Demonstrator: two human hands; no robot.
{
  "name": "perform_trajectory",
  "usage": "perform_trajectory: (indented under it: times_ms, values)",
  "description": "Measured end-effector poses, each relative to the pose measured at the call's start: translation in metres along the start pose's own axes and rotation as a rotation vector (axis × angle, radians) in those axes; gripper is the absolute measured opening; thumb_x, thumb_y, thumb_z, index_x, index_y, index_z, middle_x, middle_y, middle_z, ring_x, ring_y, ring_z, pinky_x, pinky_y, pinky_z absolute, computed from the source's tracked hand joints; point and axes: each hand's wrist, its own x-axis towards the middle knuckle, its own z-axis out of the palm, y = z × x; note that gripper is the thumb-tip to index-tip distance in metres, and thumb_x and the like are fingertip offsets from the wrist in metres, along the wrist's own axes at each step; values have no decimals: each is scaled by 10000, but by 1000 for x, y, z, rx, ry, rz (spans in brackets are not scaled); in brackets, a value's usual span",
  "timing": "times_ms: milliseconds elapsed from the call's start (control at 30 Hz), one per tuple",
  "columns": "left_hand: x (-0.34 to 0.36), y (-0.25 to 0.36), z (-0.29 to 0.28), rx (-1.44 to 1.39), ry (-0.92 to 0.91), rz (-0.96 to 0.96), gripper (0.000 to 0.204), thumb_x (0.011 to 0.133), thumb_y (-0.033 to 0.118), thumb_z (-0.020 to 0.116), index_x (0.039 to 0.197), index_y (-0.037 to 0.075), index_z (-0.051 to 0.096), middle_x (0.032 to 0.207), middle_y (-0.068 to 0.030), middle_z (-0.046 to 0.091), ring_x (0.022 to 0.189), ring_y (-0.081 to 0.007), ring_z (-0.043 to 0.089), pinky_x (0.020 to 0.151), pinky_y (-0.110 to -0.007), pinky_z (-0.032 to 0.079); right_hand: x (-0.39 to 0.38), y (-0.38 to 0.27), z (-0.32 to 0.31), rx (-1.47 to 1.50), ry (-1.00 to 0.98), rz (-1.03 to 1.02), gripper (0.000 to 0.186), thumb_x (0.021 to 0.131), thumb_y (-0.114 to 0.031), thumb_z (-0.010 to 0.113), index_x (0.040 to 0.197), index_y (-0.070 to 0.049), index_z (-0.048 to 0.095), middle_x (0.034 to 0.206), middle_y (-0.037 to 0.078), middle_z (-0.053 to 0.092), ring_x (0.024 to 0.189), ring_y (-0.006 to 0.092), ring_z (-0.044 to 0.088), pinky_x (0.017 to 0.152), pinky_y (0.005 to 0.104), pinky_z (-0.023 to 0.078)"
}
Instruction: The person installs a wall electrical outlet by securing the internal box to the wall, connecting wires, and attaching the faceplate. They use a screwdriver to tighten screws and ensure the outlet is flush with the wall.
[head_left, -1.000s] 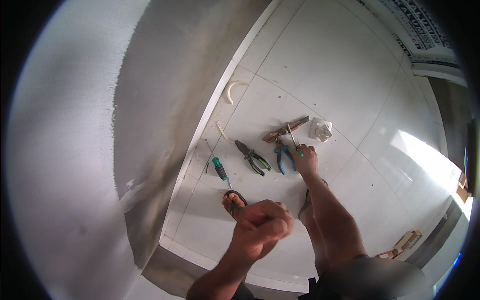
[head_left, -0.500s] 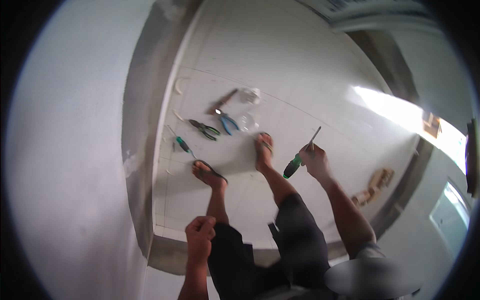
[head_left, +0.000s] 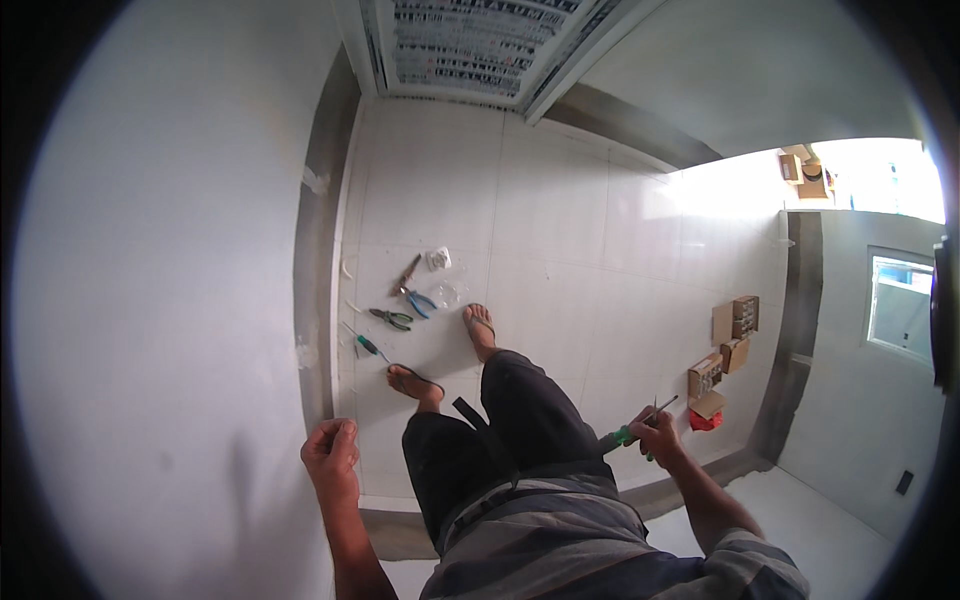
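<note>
My right hand (head_left: 656, 436), closed and out beside my right hip, grips a screwdriver (head_left: 618, 437) with a green and black handle; its metal shaft points up and right. A second thin tip and a bit of green show by the fingers, and I cannot tell whether they belong to another tool. My left hand (head_left: 331, 452) is raised near the left wall with its fingers pinched together; what they hold, if anything, is too small to see. On the floor ahead lie green-handled pliers (head_left: 392, 319), blue-handled pliers (head_left: 419, 303), a hammer (head_left: 406, 276) and another green screwdriver (head_left: 367, 345).
A white fitting (head_left: 438, 259) and clear plastic packaging (head_left: 449, 293) lie beyond my sandalled feet. Opened cardboard boxes (head_left: 705, 374) and a red bag (head_left: 706, 421) stand to the right. Walls (head_left: 170, 300) border the tiled floor, with a film-covered panel (head_left: 460, 45) at the far end.
The view has swung, so more of the room and my torso show. My left hand is farther left, by the wall; my right hand sits lower, near my hip, still holding the screwdriver.
</note>
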Motion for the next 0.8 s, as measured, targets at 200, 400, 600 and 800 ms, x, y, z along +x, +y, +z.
perform_trajectory:
  times_ms: [200, 400, 600, 800]
  values:
    - [-32, 63, 28, 87, -3, 103, 148, 934, 116, 780, 934, -12, 707, 730, 20, 594, 542, -30, 407, 498, -221, 309, -13, 22, 13, 530, 158, -134, 86, 898, -84, 661, 909, -14, 613, 755, 157, 719, 511, 165, 638, 396, 281, 444]
    - [-49, 96, 70, 151, -41, 166, 157, 953, 143, 757, 951, -1, 694, 637, 63, 472, 507, -34, 358, 479, -237, 290, -3, -3, 26, 821, 106, -113, 93, 923, -95, 674, 915, -11, 637, 808, 178, 747, 478, 163, 600, 392, 285, 419]
    - [-66, 109, 100, 139, -38, 154, 141, 940, 146, 770, 940, 9, 735, 699, 45, 579, 552, -27, 407, 501, -230, 312, 35, -19, 62, 228, 136, -616, 195, 949, -196, 758, 1029, -18, 754, 997, 140, 785, 787, 252, 727, 744, 384, 576]
    - [-100, 118, 119, 261, -87, 128, 282, 971, 289, 747, 1036, 15, 761, 757, 37, 626, 642, -50, 486, 564, -268, 416, 89, 11, 36, -444, 171, -1329, 160, 864, -169, 792, 893, -29, 719, 867, 159, 706, 738, 354, 676, 641, 496, 538]
